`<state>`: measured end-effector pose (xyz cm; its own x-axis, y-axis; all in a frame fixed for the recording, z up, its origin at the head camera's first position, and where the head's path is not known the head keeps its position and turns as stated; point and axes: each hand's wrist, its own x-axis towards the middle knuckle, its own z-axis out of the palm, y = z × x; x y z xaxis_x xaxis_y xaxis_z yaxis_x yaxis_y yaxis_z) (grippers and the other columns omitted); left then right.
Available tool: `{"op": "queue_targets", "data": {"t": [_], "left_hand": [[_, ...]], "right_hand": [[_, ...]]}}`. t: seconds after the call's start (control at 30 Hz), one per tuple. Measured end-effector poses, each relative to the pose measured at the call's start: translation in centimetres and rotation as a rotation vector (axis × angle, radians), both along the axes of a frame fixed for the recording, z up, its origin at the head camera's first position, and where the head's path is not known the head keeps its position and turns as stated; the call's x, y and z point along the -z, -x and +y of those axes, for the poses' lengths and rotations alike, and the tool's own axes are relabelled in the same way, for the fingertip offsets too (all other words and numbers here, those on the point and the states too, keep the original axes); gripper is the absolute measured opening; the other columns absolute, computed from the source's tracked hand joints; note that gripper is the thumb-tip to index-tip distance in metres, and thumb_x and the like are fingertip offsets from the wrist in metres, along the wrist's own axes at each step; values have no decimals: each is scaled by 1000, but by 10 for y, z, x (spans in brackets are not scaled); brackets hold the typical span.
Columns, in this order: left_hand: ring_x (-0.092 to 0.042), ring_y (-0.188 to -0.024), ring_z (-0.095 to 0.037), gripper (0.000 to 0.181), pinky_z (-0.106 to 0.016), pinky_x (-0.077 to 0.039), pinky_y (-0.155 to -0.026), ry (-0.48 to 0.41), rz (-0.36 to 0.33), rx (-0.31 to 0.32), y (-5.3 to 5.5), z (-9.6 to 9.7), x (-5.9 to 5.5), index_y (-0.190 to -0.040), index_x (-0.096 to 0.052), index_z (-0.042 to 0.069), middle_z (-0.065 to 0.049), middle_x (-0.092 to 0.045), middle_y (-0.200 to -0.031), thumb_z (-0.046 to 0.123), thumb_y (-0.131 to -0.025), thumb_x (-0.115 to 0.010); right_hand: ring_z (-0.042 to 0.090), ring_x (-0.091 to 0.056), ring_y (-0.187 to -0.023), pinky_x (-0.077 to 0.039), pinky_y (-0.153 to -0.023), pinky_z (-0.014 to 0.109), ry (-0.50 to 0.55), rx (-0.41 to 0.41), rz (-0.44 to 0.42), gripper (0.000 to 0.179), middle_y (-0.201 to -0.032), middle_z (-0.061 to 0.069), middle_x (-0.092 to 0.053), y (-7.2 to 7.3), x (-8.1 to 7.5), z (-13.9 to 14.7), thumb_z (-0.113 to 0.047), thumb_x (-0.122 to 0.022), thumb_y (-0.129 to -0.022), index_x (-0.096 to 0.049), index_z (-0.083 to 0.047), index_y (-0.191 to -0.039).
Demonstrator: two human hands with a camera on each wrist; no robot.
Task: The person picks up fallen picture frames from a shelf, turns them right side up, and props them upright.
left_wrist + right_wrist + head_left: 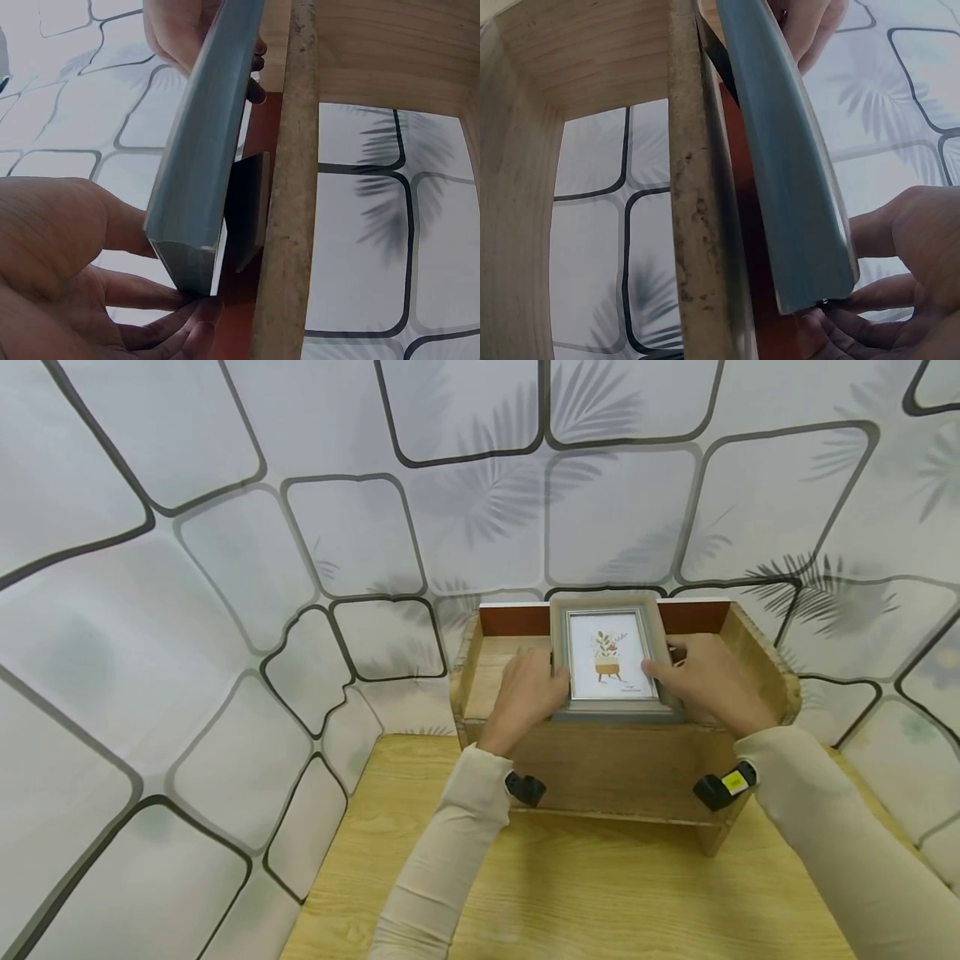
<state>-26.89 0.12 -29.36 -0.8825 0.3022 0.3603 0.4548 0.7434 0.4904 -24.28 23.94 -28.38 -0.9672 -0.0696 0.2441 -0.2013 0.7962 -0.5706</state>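
A grey-framed picture (609, 653) with a drawing of a potted plant is held at both sides, face up toward the head camera. My left hand (527, 689) grips its left edge, thumb on the front and fingers behind. On the opposite edge my right hand (708, 681) pinches it the same way. Below and behind it is the upper tier of a small wooden shelf (615, 772). The left wrist view shows a dark stand (247, 206) sticking out from the picture's back, close to the shelf's front board (289, 217).
The shelf stands on a light wood-grain table (570, 885), near the back. Patterned cloth (480, 527) with dark outlines and leaf prints hangs behind and to the left. A raised side panel (768, 652) closes the shelf's right end, and a reddish-brown back panel (517, 620) runs along its rear.
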Motion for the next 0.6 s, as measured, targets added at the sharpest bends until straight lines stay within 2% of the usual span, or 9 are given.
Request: {"op": "queue_targets", "data": {"t": [0.1,0.17,0.3,0.4,0.5,0.6], "left_hand": [[-48,-83,-22,18,-36,-44,-72,-9,-13,-4,-2,2,-2,-81,-56,8,-7,-51,-80,13,-98,-54],[-51,-88,-25,17,-39,-46,-77,-17,-23,-5,-3,3,-4,-88,-61,5,-10,-56,-87,14,-100,-53],[-57,-105,-28,25,-42,-49,-89,-11,-42,-5,-4,4,-7,-112,-66,-1,-15,-64,-110,17,-104,-51],[-55,-121,-29,37,-43,-47,-99,-3,-37,-7,-3,5,-9,-133,-60,-4,-18,-62,-128,19,-105,-52],[-52,-128,-30,45,-43,-46,-103,-5,-21,-11,-1,7,-11,-142,-53,-5,-20,-58,-136,19,-104,-54],[-53,-128,-29,47,-43,-46,-103,-21,-17,-13,-1,8,-13,-145,-51,-4,-21,-57,-137,20,-104,-56]], "right_hand": [[44,-64,-102,-50,-81,56,-26,25,-19,60,-115,32,-66,-2,-5,0,-34,-63,-98,-55,13,-135],[46,-64,-103,-51,-81,58,-33,42,-8,61,-115,33,-66,-2,-6,0,-34,-64,-98,-55,13,-135],[49,-65,-101,-51,-78,60,-41,68,24,65,-115,34,-66,-1,-8,1,-37,-64,-97,-53,13,-137],[49,-66,-99,-52,-76,60,-30,86,45,65,-115,34,-66,-1,-9,1,-37,-65,-97,-53,11,-139],[47,-68,-96,-53,-74,59,-22,106,81,61,-113,33,-67,1,-10,0,-35,-66,-97,-56,9,-137],[44,-68,-93,-52,-75,58,-15,133,137,53,-110,31,-69,2,-10,0,-33,-68,-95,-63,6,-131]]}}
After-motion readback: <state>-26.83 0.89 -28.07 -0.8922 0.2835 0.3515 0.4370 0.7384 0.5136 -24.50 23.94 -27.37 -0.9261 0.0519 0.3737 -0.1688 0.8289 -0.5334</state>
